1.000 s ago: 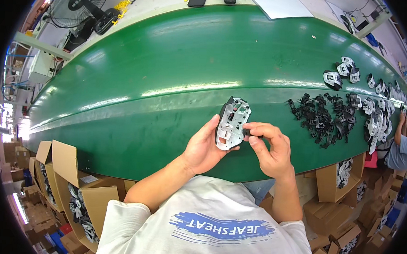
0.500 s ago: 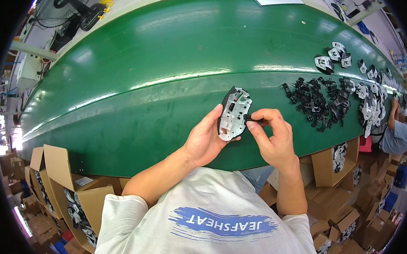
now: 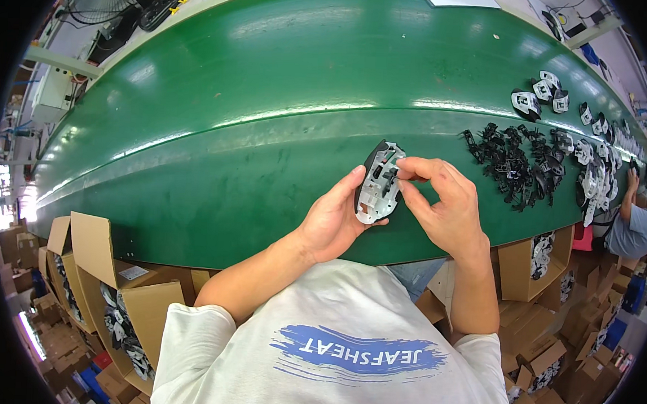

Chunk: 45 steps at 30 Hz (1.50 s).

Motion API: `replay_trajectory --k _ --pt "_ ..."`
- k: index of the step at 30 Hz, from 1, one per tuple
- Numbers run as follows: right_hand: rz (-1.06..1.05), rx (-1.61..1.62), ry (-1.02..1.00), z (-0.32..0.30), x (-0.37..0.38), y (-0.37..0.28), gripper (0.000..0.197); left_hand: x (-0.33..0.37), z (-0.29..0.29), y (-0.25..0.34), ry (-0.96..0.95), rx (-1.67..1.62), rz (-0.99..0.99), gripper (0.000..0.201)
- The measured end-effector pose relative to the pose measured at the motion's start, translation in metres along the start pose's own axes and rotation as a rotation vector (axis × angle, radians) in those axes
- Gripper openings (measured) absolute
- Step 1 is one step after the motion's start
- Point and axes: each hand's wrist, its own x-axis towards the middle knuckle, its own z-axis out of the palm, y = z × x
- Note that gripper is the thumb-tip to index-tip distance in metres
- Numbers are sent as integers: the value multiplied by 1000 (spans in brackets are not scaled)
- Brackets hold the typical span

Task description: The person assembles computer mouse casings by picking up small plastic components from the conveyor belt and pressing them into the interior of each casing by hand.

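My left hand [image 3: 328,225] is closed round a computer mouse shell [image 3: 371,204], its pale grey inner side with slots and posts facing up and its black rim along the edge. The shell is tilted, held just above the green table. Fingers of my right hand [image 3: 449,207] pinch a small black plastic part [image 3: 390,174] against the shell's inner face, near its upper right side. Exactly how the part sits there is partly hidden by the fingertips.
A loose pile of small black plastic parts [image 3: 516,163] lies on the green table [image 3: 253,170] to the right. Beyond it are heaped mouse shells [image 3: 597,181] and a few more shells [image 3: 526,104]. Cardboard boxes [image 3: 149,317] flank me. Another person [image 3: 631,223] sits far right.
My right hand has brought the black part from the shell's right edge in over its inner face. Shell and left hand appear slightly further right in view.
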Motion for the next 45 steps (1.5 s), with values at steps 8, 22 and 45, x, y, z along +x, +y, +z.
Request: replay_trajectory --k 8,22,45 --pt "-15 -113 -60 4 2 -3 25 -1 13 -2 44 126 -17 44" --pt "48 43 204 24 -25 -2 34 -8 32 -8 -2 213 18 52" --pt "239 275 350 32 -40 0 42 -18 30 -21 -30 340 150 64"
